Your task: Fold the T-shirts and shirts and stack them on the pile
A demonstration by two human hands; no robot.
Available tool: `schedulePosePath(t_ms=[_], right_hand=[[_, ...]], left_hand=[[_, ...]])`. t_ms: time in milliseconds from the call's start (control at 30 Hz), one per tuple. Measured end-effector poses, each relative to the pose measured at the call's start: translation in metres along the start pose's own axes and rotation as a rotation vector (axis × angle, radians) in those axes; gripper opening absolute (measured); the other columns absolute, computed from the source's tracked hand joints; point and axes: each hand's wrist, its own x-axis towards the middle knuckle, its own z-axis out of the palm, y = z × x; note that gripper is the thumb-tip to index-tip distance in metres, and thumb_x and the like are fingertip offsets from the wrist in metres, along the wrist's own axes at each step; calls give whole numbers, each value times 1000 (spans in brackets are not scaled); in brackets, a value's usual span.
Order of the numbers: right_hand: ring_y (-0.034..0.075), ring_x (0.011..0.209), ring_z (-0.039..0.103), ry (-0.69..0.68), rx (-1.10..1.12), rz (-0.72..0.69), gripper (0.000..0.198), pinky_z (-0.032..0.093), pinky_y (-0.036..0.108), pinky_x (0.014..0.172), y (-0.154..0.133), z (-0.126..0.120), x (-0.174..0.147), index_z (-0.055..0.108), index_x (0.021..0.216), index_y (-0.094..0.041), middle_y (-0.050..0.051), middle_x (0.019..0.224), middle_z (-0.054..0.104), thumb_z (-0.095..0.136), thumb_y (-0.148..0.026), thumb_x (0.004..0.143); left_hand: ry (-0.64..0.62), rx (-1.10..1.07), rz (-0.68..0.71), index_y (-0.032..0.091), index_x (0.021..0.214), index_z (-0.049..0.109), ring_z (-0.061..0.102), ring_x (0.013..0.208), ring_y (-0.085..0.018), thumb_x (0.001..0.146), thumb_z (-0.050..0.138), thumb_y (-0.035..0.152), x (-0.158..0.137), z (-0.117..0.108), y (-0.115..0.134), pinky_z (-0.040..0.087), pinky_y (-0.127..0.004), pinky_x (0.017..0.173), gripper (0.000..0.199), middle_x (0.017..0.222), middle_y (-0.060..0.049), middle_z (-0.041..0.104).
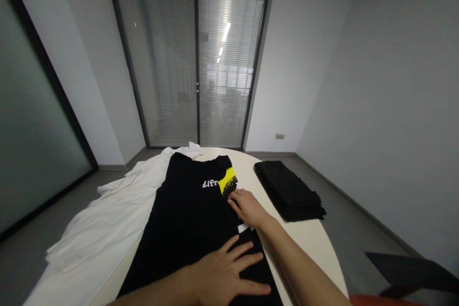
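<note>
A black T-shirt [186, 210] lies spread on the table, with white lettering near its neckline and a yellow patch on the sleeve folded over its right side. My left hand [225, 270] rests on the lower part of the shirt, fingers spread and flat. At the folded sleeve, just below the yellow patch, is my right hand [247, 206]. Its fingers are bent together at the cloth's edge; whether cloth is pinched between them is partly hidden. A small white patch [244, 228] shows on the shirt under my right wrist.
On the right of the cream round table [315, 244] sits a stack of folded black garments [289, 189]. White garments [103, 220] lie layered along the left side. A black chair part [412, 270] stands at lower right. Glass doors with blinds [193, 67] are behind.
</note>
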Motion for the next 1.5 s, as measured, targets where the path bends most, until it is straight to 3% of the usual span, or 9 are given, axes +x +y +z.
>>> schedulePosePath(t_ms=[133, 333, 567, 733, 833, 933, 1133, 1300, 1500], right_hand=[[22, 102, 59, 25, -13, 5, 26, 43, 37, 95, 1, -1, -1, 65, 107, -21, 8, 102, 67, 44, -34, 101], [27, 143, 35, -16, 19, -53, 52, 29, 44, 119, 13, 13, -9, 44, 147, -16, 15, 154, 39, 44, -38, 100], [25, 150, 22, -119, 19, -38, 57, 18, 46, 124, 16, 12, -9, 38, 152, -16, 11, 158, 35, 36, -42, 101], [28, 150, 22, -122, 34, 14, 63, 17, 47, 124, 9, 9, -9, 40, 151, -18, 9, 159, 34, 39, -54, 99], [30, 147, 27, -102, 20, 63, 67, 21, 45, 122, 3, 6, -7, 46, 147, -17, 11, 156, 39, 42, -61, 96], [29, 140, 38, -53, -3, 76, 62, 27, 43, 119, -3, 5, -4, 53, 139, -16, 14, 149, 47, 46, -59, 95], [26, 110, 58, -33, -90, 218, 37, 45, 38, 97, -13, 6, 17, 58, 116, -17, 14, 118, 64, 54, -44, 92], [31, 113, 55, 8, -312, 271, 40, 44, 40, 90, -28, 8, 48, 57, 123, -20, 15, 119, 62, 61, -36, 86], [26, 96, 63, 25, -344, 374, 20, 45, 36, 82, -36, 20, 65, 62, 105, -17, 14, 105, 66, 48, -24, 92]], left_hand=[[106, 195, 18, 38, 150, 38, 37, 142, -36, 103, 42, 40, 17, 30, 11, 38, -59, 109, 47, 159, -9, 33], [199, 366, 10, 40, 149, 36, 50, 134, -33, 104, 38, 43, 34, 62, 19, 45, -52, 105, 46, 154, -6, 44], [121, 137, -68, 28, 138, 52, 49, 135, -28, 102, 41, 46, 15, 16, 19, 47, -39, 104, 41, 148, -6, 51], [327, 172, -701, 24, 118, 67, 48, 133, -29, 95, 53, 37, -29, -32, -42, 37, -45, 112, 30, 144, -9, 53], [451, 412, -1144, 21, 124, 68, 42, 136, -38, 92, 56, 33, -68, -41, -95, 35, -52, 112, 37, 149, -15, 44], [486, 409, -1357, 24, 128, 66, 51, 127, -38, 95, 49, 41, -106, -38, -132, 44, -51, 102, 41, 144, -16, 48], [544, 325, -1349, 16, 128, 65, 57, 117, -32, 96, 44, 34, -130, -22, -158, 46, -45, 101, 42, 128, -15, 61], [620, 288, -1287, 12, 134, 56, 56, 123, -24, 95, 45, 26, -127, -19, -164, 43, -33, 108, 43, 134, -13, 57], [681, 254, -1292, 15, 140, 49, 60, 118, -23, 92, 50, 27, -130, -18, -163, 48, -32, 102, 49, 136, -10, 57]])
